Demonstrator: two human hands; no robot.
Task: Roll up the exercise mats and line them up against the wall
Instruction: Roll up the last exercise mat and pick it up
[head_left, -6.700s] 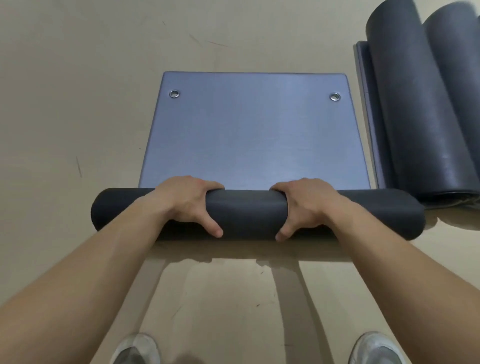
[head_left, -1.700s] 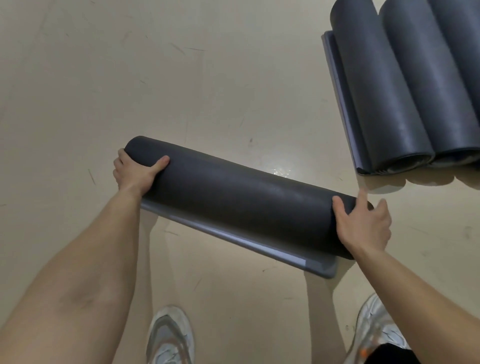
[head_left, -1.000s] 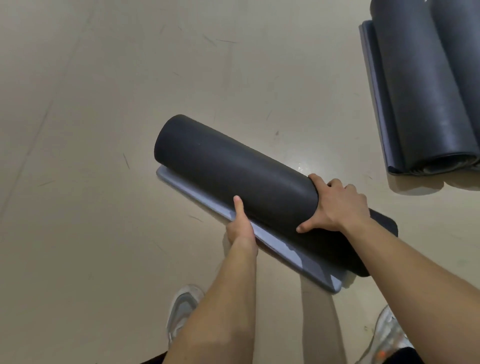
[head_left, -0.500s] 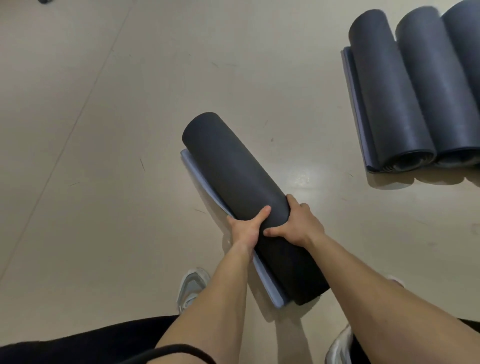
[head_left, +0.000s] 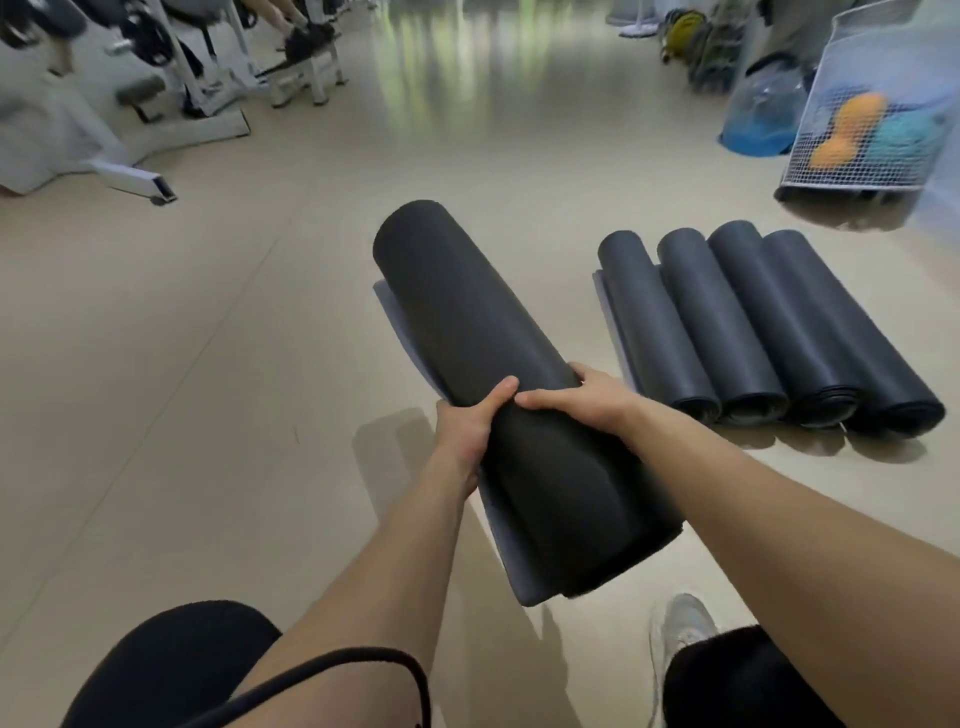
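1. The left hand (head_left: 465, 423) grips the rolled mat (head_left: 483, 332) from its left side. The thumb is laid over the top and the fingers are curled underneath, out of sight.
2. The right hand (head_left: 584, 400) clasps the same roll from the right. Its thumb lies across the top, almost meeting the left thumb, and its fingers wrap the far side.
3. The roll is a thick, matte charcoal cylinder. A loose outer edge shows a paler blue-grey face along its lower left side.
4. It is held about midway along, in front of the person, with its far end pointing away. Its shadow falls on the beige floor (head_left: 208, 364) to the left.
5. To the right, four other rolled mats (head_left: 753, 322) lie side by side on the floor, touching one another.
6. Beyond them stands a white wire basket (head_left: 878, 166), with gym machines (head_left: 130, 88) at far left.
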